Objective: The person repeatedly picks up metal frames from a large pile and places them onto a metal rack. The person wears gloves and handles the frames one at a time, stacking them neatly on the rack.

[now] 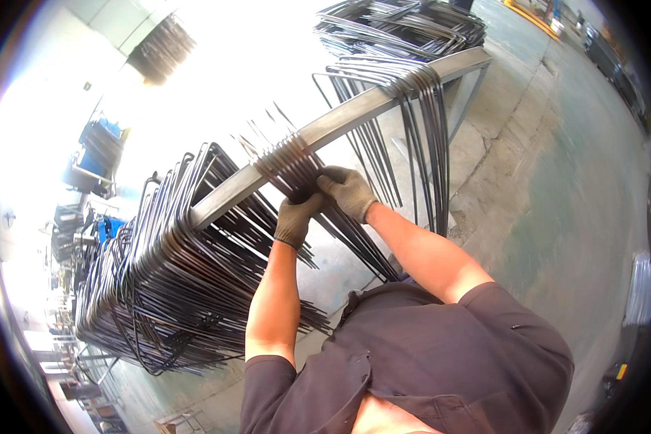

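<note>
Both my hands wear brownish knit gloves and close round a bundle of bent metal rods (289, 160) that hangs over a long steel rail (347, 117). My left hand (299, 217) grips the bundle's left side, just below the rail. Against its right side my right hand (347, 192) is pressed, its fingers curled in. The lower rods run down toward my waist, where my shirt hides their ends. To the left, a dense row of dark bent rods (173, 253) hangs on the same rail. A smaller group of bent rods (423, 108) hangs farther right.
A tangled stack of bent rods (401, 29) lies beyond the rail's far right end. An angled leg (470, 101) supports that end. Concrete floor (513, 166) with worn green patches spreads to the right. Blue equipment (98, 148) stands in the bright background at left.
</note>
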`<state>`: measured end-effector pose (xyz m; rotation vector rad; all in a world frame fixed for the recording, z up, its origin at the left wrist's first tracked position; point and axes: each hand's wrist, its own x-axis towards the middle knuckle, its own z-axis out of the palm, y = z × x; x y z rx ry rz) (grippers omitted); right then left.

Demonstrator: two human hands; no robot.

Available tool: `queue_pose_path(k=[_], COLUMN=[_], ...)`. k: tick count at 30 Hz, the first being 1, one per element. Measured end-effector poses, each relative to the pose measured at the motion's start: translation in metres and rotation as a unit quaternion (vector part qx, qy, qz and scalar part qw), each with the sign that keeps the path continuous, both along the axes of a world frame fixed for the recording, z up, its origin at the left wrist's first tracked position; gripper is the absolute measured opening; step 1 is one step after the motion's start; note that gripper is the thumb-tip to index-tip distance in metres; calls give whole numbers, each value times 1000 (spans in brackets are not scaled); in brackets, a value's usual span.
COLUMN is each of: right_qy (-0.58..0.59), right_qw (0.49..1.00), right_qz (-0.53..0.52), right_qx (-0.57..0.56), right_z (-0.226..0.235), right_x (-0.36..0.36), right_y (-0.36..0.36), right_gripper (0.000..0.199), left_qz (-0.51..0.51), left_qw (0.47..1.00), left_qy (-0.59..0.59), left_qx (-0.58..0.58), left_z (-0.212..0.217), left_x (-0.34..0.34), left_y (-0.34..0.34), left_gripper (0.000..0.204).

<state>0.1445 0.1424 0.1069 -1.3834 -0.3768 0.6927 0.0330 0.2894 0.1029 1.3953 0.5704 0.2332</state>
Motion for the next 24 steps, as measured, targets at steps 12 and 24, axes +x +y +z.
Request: queue_pose_path(k=[12, 24], right_qy=[-265, -525], right_qw=[958, 735], right_qz=[-20, -278], right_qx=[-104, -327], right_z=[10, 105], right_x=[-1, 150], right_y=[-19, -95], right_gripper=[62, 131], left_qz=[-115, 201], left_qw=[986, 950], left_qy=[-37, 0], left_qx=[118, 240], left_z=[-6, 35], left_x=[18, -30], left_y=[-1, -25], left_gripper=[31, 24])
